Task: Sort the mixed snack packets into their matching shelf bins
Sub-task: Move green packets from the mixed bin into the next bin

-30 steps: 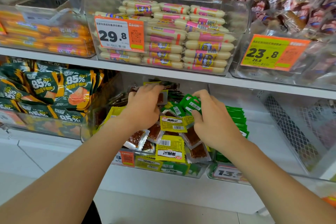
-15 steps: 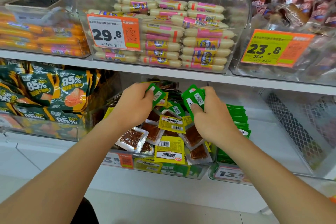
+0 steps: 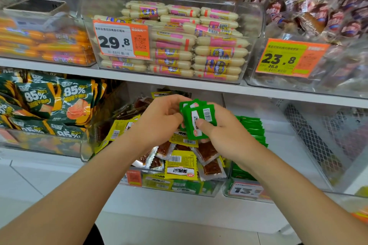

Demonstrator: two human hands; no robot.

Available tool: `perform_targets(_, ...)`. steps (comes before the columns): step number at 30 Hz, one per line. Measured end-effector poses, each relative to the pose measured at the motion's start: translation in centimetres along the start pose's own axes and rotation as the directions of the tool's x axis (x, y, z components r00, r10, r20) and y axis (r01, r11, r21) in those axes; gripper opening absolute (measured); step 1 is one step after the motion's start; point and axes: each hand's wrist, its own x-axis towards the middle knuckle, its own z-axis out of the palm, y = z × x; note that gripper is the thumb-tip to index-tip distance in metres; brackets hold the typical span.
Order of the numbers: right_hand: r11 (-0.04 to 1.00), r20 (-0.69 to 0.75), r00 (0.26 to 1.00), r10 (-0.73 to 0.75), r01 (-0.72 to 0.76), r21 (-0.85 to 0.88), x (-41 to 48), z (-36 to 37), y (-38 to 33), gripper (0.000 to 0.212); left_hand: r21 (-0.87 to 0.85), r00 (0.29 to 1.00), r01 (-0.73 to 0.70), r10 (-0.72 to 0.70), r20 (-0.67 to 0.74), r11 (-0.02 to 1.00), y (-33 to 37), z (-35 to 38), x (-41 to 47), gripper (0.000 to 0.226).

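Note:
A small stack of green packets (image 3: 197,119) is held above the mixed bin (image 3: 179,189) on the lower shelf. My right hand (image 3: 221,131) grips the stack, thumb across its front. My left hand (image 3: 161,121) meets the stack at its left edge with curled fingers. Below lie yellow packets (image 3: 181,165) and clear packets of brown snack (image 3: 207,151) jumbled together. To the right, a clear bin (image 3: 247,191) holds a row of green packets (image 3: 253,127) standing on edge.
Dark green 85% bags (image 3: 49,103) fill the bin to the left. The upper shelf (image 3: 179,83) carries bins of white sausages (image 3: 199,45), orange sausages (image 3: 39,43) and dark wrapped snacks (image 3: 322,18). A clear bin with a mesh panel (image 3: 310,141) stands far right.
My left hand picked a green packet out of the mixed bin and brought it rightwards to the green packets in my right hand. Both hands rose and now meet at one stack.

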Motion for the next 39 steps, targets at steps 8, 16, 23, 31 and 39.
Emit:
perform_targets(8, 0.813, -0.198, 0.968, -0.154, 0.010, -0.583, -0.3, -2.2, 1.3, 0.056, 0.686, 0.989, -0.124, 0.034, 0.143, 0.717, -2.4, 1.7, 3.5, 0.054)
perform_targets(16, 0.807, -0.162, 0.977, -0.141, 0.019, -0.590, 0.0, -1.6, 2.0, 0.051, 0.841, 0.966, -0.184, -0.064, 0.250, 0.508, -3.1, 1.4, 6.0, 0.044)
perform_targets(23, 0.860, -0.218, 0.970, -0.104, -0.022, -0.509, 0.2, -2.6, 2.2, 0.052, 0.829, 0.954, -0.192, -0.098, 0.282, 0.525, -2.8, 1.4, 6.3, 0.034)
perform_targets(31, 0.894, -0.236, 0.962, -0.135, 0.015, -0.447, -0.2, -3.0, 2.5, 0.043, 0.722, 0.962, -0.271, 0.146, 0.232, 0.636, -3.2, 0.1, 5.9, 0.010)
perform_targets(39, 0.925, -0.275, 0.931, -0.240, 0.133, -0.356, -0.8, -2.7, 1.7, 0.039, 0.656, 0.928, -0.278, 0.373, -0.005, 0.701, -2.1, -1.6, 2.4, 0.007)
